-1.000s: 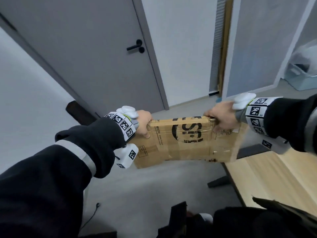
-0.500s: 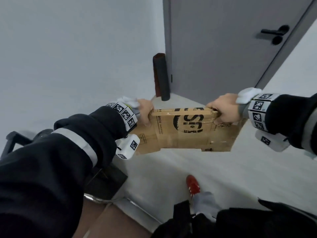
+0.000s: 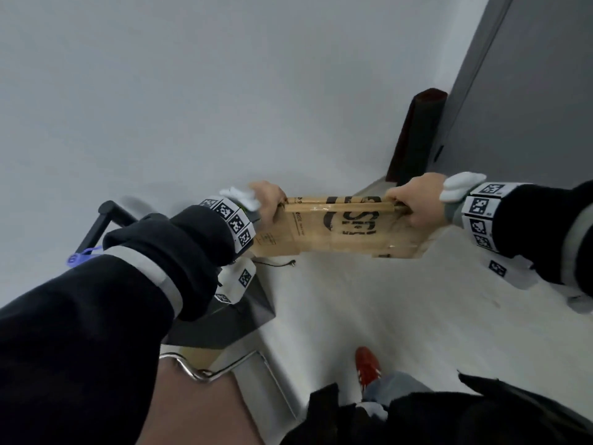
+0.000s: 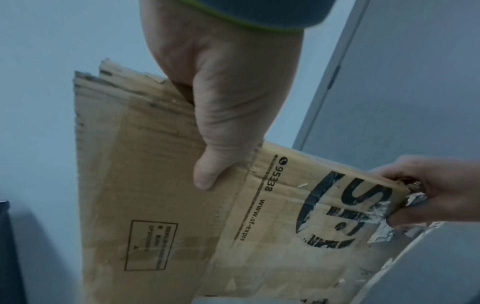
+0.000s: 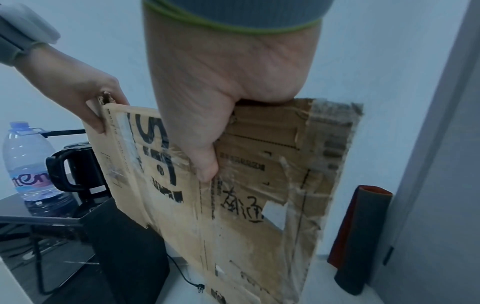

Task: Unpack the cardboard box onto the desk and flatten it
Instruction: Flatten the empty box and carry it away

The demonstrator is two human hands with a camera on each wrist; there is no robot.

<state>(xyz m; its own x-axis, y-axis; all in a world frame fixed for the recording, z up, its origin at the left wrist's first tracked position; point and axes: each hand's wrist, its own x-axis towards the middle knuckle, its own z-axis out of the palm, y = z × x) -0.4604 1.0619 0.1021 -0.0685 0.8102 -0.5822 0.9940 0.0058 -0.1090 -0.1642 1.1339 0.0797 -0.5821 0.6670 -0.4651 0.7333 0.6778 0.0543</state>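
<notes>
A flattened brown cardboard box (image 3: 337, 229) hangs in the air in front of the person, above the pale floor, held at its top edge by both hands. The left hand (image 3: 268, 200) grips the top left corner, thumb pressed on the near face and fingers curled behind. The right hand (image 3: 417, 203) clamps the top right corner the same way, thumb (image 5: 205, 164) down over torn clear tape. Black print on the box reads "95338" and "www.sf-expre", beside a large black "SF" logo; handwritten characters sit lower on the right flap, illegible. A clear plastic water bottle (image 5: 31, 164) with a partly hidden label stands beside a black kettle (image 5: 75, 164) on a dark side table (image 5: 39, 219). A dark rolled mat (image 3: 417, 136) leans by the grey door (image 3: 529, 91).
</notes>
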